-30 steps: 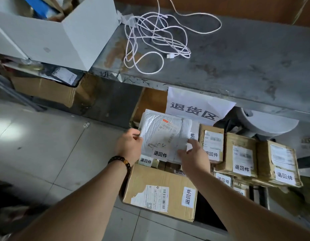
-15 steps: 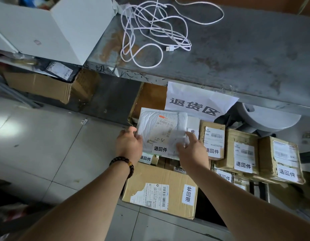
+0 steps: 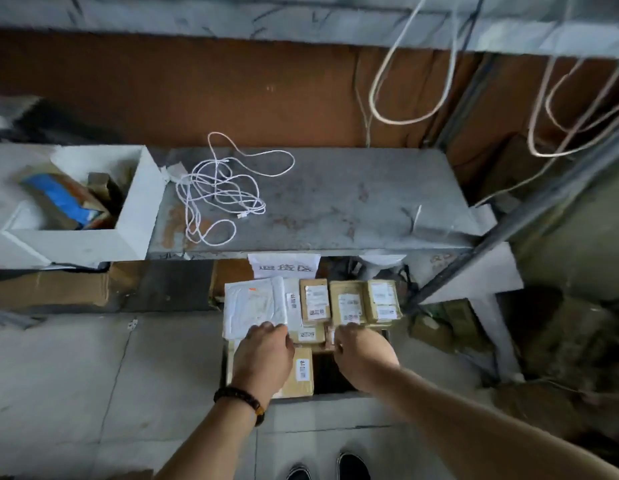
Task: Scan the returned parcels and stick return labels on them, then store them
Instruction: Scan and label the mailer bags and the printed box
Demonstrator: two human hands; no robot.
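**Storing step: grey mailer set down in returns pile**

Step in hand looks like storage, end of it. Grey poly mailer (image 3: 254,308) lies flat on top of the parcel pile under the bench, at the pile's left end, just beside a row of small taped cartons (image 3: 349,301) w/ white return labels. Left hand (image 3: 263,358) sits palm-down at the mailer's near edge, fingers curled loosely; they touch or nearly touch the edge, can't tell which, no clear grip seen. Right hand (image 3: 365,355) hovers over the cartons to the right, loosely curled, nothing in it. A bigger carton (image 3: 301,372) lies below the left hand, mostly hidden.

Next move, as I judge it: pull both hands clear w/o dragging the mailer off, then fetch the next parcel to scan. Mailer is slick and overhangs what's beneath, so could slide.

Surface/room: worn grey metal bench (image 3: 353,199), rust patches, tangled white cable (image 3: 218,195) on it, open white box (image 3: 135,216) at its left end. Paper sign (image 3: 284,266) hangs off the front edge above the pile. Pale tiled floor (image 3: 76,375), brown wall behind, loose cables hanging upper right. Picture somewhat blurred.
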